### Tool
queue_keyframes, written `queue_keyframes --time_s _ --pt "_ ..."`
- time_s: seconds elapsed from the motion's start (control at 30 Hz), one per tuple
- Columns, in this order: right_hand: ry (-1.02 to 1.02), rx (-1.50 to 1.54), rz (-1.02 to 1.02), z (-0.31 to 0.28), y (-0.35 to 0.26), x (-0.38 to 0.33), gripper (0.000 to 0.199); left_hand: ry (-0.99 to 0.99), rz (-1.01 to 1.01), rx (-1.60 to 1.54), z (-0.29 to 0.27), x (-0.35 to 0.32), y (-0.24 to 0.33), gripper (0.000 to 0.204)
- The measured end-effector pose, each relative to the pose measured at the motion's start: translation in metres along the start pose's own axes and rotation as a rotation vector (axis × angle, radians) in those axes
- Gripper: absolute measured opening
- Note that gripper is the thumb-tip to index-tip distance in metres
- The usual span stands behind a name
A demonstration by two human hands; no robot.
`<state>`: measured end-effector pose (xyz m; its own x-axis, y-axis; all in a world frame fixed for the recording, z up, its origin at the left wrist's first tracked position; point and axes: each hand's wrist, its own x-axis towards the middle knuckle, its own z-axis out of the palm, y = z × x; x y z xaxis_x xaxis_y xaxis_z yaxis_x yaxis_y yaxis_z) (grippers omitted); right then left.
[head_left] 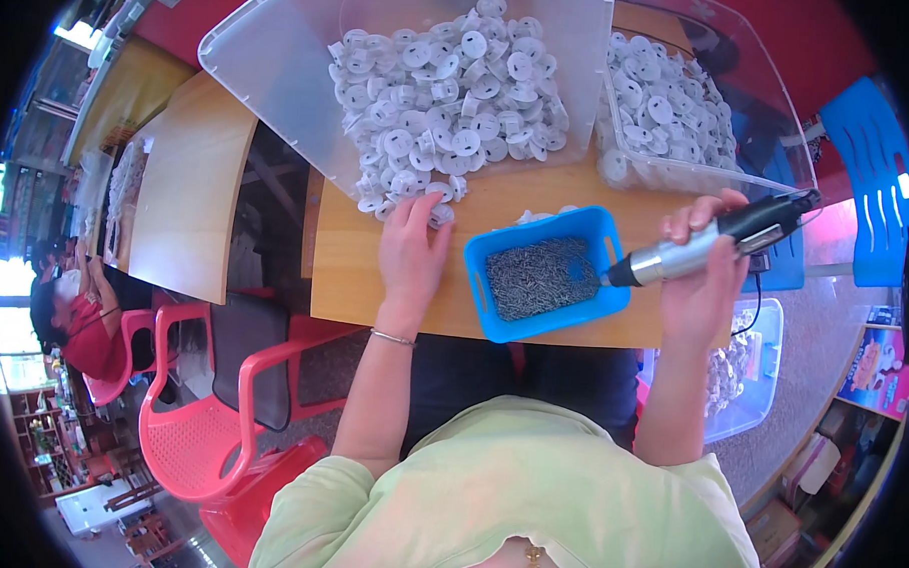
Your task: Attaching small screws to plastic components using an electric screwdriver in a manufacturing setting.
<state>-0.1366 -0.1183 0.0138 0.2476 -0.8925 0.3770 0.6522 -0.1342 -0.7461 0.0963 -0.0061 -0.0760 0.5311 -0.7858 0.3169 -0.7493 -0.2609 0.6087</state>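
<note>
My right hand [703, 273] is wrapped round an electric screwdriver [762, 225] with a silver and black body and a cord at its rear. Its tip points left, at the right end of a blue plastic basket [553, 330] full of small dark screws [535, 279]. At the near edge of a heap of white round plastic pieces [451, 99], my left hand [413, 251] has its fingers and thumb around one white round piece [441, 215]. Part of that piece is hidden by the fingers.
The heap lies in a tilted clear bin [282, 68] on the wooden table [349, 280]. Another clear bin [714, 173] with similar pieces stands right. A clear tub [761, 380] sits below on the right. Red chairs [194, 435] and a seated person [78, 321] are at left.
</note>
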Motion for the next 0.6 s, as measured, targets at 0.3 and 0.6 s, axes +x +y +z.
queue_keyframes --time_s 0.3,0.6 --pt "-0.095 -0.250 -0.006 0.003 0.013 -0.008 0.033 -0.074 -0.118 -0.205 -0.005 -0.006 0.005 0.030" --pt "-0.139 -0.277 0.025 0.011 0.021 -0.013 0.035 -0.031 0.082 -0.030 -0.002 -0.006 0.008 0.023"
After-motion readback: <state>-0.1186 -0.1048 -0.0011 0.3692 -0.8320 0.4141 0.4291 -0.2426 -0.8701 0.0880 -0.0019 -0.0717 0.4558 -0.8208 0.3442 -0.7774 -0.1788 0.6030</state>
